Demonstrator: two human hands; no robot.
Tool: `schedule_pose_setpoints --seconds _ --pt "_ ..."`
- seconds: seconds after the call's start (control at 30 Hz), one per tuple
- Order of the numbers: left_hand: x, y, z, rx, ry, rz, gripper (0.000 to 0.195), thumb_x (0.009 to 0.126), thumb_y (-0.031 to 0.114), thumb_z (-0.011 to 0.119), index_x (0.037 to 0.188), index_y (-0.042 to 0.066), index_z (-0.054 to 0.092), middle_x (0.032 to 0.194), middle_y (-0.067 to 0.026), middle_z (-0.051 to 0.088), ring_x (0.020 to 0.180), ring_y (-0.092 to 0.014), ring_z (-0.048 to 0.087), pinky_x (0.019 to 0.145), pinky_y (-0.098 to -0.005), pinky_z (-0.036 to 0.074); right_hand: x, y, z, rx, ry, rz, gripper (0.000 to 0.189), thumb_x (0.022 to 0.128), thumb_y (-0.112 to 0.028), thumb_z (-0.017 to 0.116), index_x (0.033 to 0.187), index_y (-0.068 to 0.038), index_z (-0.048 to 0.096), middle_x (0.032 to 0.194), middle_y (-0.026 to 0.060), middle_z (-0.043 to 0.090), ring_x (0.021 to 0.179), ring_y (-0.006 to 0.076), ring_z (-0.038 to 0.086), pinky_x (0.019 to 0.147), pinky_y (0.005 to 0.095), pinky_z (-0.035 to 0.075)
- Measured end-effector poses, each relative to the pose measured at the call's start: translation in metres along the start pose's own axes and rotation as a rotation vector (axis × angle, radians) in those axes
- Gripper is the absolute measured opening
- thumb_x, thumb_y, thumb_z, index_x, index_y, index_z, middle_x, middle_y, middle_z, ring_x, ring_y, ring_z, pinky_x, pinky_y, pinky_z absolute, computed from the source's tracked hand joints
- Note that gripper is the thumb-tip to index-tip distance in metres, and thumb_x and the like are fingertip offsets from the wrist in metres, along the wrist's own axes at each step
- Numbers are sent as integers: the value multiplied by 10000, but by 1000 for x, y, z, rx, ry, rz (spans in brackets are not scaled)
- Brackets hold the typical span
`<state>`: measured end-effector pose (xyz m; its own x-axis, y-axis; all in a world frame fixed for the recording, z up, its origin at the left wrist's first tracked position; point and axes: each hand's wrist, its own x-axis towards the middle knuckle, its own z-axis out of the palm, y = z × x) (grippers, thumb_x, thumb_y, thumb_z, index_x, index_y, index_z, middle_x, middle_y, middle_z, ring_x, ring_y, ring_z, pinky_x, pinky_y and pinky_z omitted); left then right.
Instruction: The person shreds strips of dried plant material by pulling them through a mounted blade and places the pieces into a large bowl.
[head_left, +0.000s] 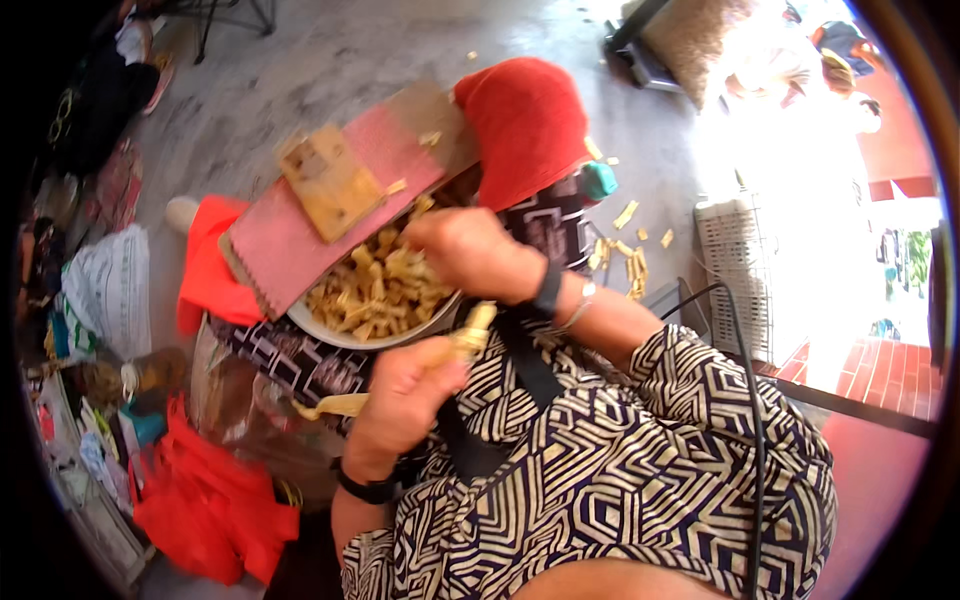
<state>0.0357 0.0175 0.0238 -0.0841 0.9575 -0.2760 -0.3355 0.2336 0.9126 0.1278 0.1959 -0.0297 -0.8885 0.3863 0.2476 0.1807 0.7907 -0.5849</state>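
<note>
My left hand (409, 397) is closed around a pale yellow folded strip (477, 328), which sticks out past the thumb. Another end of yellowish strip (341, 405) trails on the far side of the same hand. My right hand (476, 251), fingers curled, is over the right side of a round pale basin (367, 345); its fingertips are blurred and whether they hold anything is hidden. Short yellow folded pieces (375, 289) fill the basin. Across the basin's far side lies a pink-topped board (292, 244), with a worn wooden block (330, 182) on it.
Red cloth covers (529, 127) lie over my knees at both ends of the board. Loose yellow pieces (636, 270) litter the concrete floor to the right, near a white plastic crate (739, 277). A black cable (752, 390) runs down my right side. Red bags (217, 502) lie at lower left.
</note>
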Motion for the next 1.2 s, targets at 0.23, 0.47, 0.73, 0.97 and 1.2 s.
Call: schedule_pose_setpoints --seconds 0.23,0.47,0.73,0.97,1.2 --pt "16 -10 -41 -497 137 -93 291 984 273 496 794 53 508 638 22 401 489 -54 315 459 -216 272 0 -2 -29 824 62 427 159 933 -91 591 1034 16 654 850 -2 655 753 57 579 671 211 486" --pt "17 -26 -50 -587 163 -72 352 1007 334 436 804 57 515 633 23 404 474 -68 309 448 -225 268 -2 -36 -12 1070 -292 506 236 971 -139 552 1127 26 612 828 30 649 692 76 598 643 217 518" --pt "25 -26 -37 -408 254 160 219 972 143 540 1157 41 596 748 39 533 550 -24 399 508 -168 331 4 -30 -2 1511 -491 693 279 986 -283 534 951 -20 620 769 41 652 603 98 631 596 233 545" --pt "26 -33 -52 -355 370 67 204 962 170 575 1085 18 634 718 56 522 506 -7 361 450 -175 287 6 -17 -6 1061 -88 602 266 974 -241 563 1056 -8 664 858 -6 658 727 48 591 658 193 480" --pt "26 -21 -35 -163 301 63 211 975 216 547 998 31 644 703 74 517 587 -4 407 520 -176 337 7 -35 -9 1053 -97 474 142 905 -94 642 977 23 679 835 -23 647 759 31 551 662 207 479"
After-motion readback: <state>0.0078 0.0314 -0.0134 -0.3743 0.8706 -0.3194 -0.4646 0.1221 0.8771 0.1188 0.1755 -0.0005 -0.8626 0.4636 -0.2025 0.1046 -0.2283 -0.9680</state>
